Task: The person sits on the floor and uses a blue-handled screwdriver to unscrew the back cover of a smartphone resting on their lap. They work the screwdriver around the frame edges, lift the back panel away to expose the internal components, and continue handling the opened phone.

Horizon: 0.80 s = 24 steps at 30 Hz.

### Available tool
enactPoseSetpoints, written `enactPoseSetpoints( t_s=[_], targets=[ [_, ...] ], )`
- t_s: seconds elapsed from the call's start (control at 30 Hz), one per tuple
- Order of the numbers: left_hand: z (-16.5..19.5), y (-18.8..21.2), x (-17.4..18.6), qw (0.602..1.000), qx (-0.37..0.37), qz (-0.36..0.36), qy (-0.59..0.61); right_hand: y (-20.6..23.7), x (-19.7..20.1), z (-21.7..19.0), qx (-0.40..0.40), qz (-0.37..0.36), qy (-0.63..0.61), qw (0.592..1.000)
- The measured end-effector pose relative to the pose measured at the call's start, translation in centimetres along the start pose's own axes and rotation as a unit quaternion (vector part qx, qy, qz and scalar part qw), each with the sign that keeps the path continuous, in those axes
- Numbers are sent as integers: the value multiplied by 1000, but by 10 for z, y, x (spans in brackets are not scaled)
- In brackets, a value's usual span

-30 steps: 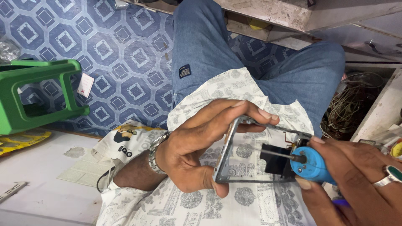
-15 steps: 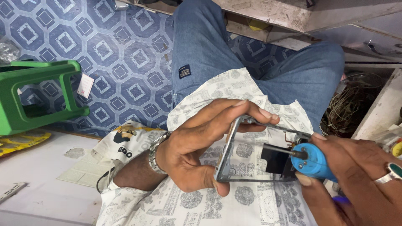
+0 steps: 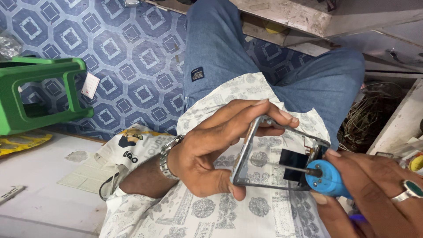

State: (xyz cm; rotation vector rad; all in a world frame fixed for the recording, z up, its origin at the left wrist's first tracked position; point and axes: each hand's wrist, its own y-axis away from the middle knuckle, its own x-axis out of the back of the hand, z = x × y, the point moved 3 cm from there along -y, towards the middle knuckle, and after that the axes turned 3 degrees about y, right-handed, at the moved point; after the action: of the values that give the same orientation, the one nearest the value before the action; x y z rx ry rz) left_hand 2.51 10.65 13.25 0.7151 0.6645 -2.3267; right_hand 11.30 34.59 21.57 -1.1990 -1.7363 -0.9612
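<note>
Our right hand is cut off by the right and near edges of the view, so we see only part of its fingers, clenched around a blue screwdriver whose handle end is hidden in the palm; a ring with a green stone sits on one finger. The thin metal shaft points left across a grey metal frame, and where its tip lands we cannot make out. Our left hand is grasping the frame at its left side, thumb below and fingers curled over the far edge, holding it above our lap over the patterned white shirt. A small dark square part sits inside the frame on the right, partly behind the shaft. A metal watch circles the left wrist. To the left lie a green plastic stool, blue patterned floor and a white surface with open room. At the far right, tangled wires and a white shelf edge crowd close to the right hand.
</note>
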Motion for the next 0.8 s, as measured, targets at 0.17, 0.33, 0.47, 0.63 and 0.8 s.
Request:
enactPoseSetpoints(
  t_s=[0.17,0.33,0.47,0.63,0.8],
  targets=[
    [-1,3,2,999,-17,-10,-41,1,0,-2,-4,4,9,1000],
    [-2,5,5,998,-20,-13,-58,2,1,-3,-6,14,9,1000],
    [-2,6,5,998,-14,-3,-66,1,0,-4,14,6,13,1000],
    [1,9,5,995,-11,1,-94,4,-1,-2,5,5,17,1000],
    [-1,12,6,995,-15,5,-102,7,-3,-2,9,9,17,1000]
  ],
)
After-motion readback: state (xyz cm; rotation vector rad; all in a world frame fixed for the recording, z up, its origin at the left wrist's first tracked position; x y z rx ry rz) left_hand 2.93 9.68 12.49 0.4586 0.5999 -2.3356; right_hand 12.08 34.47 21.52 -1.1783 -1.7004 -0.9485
